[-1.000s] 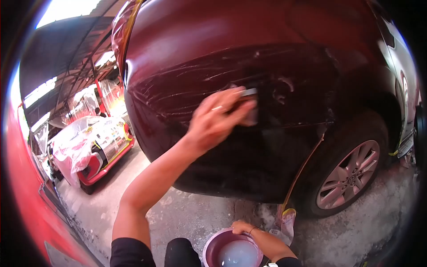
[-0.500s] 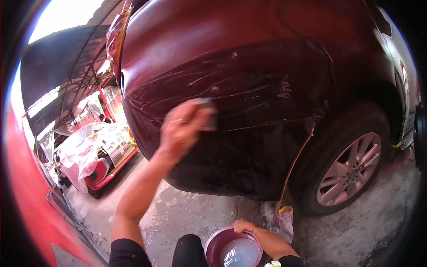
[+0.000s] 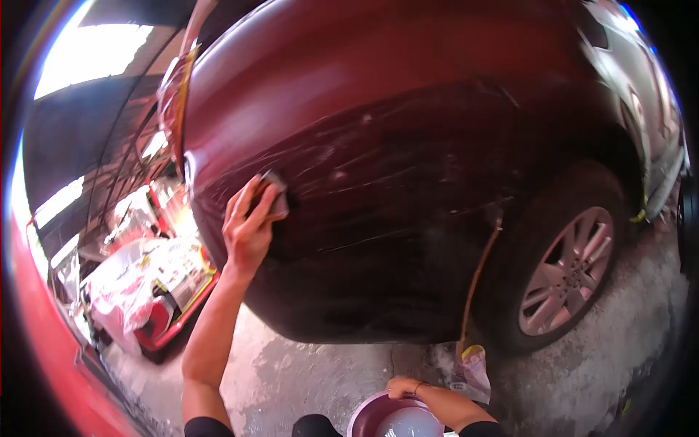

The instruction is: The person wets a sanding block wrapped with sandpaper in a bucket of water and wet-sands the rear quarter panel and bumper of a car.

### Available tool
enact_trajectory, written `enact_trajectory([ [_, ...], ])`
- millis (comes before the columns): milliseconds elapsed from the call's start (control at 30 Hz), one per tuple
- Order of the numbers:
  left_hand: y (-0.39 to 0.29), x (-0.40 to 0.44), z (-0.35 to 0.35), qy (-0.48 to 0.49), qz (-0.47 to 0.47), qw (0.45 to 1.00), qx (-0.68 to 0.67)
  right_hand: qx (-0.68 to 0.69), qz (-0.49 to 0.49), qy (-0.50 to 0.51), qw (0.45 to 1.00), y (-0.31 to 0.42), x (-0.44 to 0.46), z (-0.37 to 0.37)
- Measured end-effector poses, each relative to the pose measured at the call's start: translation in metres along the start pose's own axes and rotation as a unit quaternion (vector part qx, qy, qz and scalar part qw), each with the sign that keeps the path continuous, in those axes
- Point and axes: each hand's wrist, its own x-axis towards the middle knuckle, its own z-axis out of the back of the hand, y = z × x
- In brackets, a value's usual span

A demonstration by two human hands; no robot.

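Observation:
My left hand [image 3: 248, 234] presses a small grey-and-brown sanding pad [image 3: 277, 198] against the left part of a dark red car panel [image 3: 408, 153], its fingers closed around the pad. Pale scratch-like streaks and wet marks run across the panel around it. Low at the front, my right hand [image 3: 403, 387] grips the rim of a purple basin [image 3: 362, 416]. Cloudy water [image 3: 409, 424] lies in the basin.
To the right is the car's wheel [image 3: 568, 269]. A brown strip [image 3: 478, 280] hangs from the panel to a plastic piece [image 3: 475, 373] near the floor. Another car, partly wrapped in plastic [image 3: 131, 284], stands at left, beyond a red surface [image 3: 44, 342].
My left hand has moved left along the panel with the pad. The right hand stays on the basin's rim. The whole view has shifted a little.

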Motion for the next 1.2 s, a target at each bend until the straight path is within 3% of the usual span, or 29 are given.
enact_trajectory([
  [67,-0.025,0.022,-0.014,-0.015,0.002,1.0,-0.025,-0.048,0.022,0.006,0.999,0.016,-0.012,0.018],
  [167,-0.107,0.11,-0.071,-0.01,-0.077,0.993,-0.09,-0.023,0.038,-0.039,0.998,0.006,-0.004,0.013],
  [233,-0.159,0.164,-0.12,-0.041,-0.119,0.983,-0.133,-0.071,0.047,-0.018,0.996,0.008,-0.004,0.007],
  [333,-0.21,0.219,-0.17,-0.041,-0.131,0.978,-0.156,-0.021,0.02,-0.042,0.999,0.011,-0.012,0.01],
  [467,-0.198,0.214,-0.162,-0.01,-0.195,0.966,-0.168,0.021,0.016,-0.055,0.998,0.006,-0.011,0.007],
  [533,-0.174,0.164,-0.13,0.022,-0.165,0.974,-0.153,-0.023,0.024,-0.036,0.999,0.002,0.005,-0.003],
  [600,-0.155,0.121,-0.118,-0.005,-0.126,0.982,-0.141,0.017,0.0,-0.051,0.999,0.012,-0.016,0.01],
  [700,-0.198,0.168,-0.133,-0.009,-0.142,0.982,-0.126,0.001,0.011,-0.025,1.0,0.008,-0.002,0.004],
  [800,-0.25,0.242,-0.181,0.007,-0.151,0.975,-0.165,0.026,0.028,-0.07,0.997,0.005,-0.007,0.002],
  [867,-0.236,0.237,-0.182,-0.037,-0.197,0.962,-0.187,0.003,0.05,-0.042,0.998,0.012,-0.013,0.003],
  [933,-0.22,0.2,-0.151,-0.007,-0.168,0.975,-0.146,0.084,0.013,-0.068,0.994,0.017,-0.036,0.015],
  [967,-0.208,0.17,-0.133,0.022,-0.157,0.979,-0.127,0.061,0.027,-0.083,0.994,0.0,0.002,-0.006],
  [1033,-0.191,0.137,-0.13,0.022,-0.148,0.979,-0.136,0.051,0.03,-0.091,0.994,0.004,-0.006,-0.004],
  [1200,-0.256,0.247,-0.192,-0.043,-0.172,0.974,-0.141,0.05,0.012,-0.105,0.993,0.005,-0.014,0.002],
])
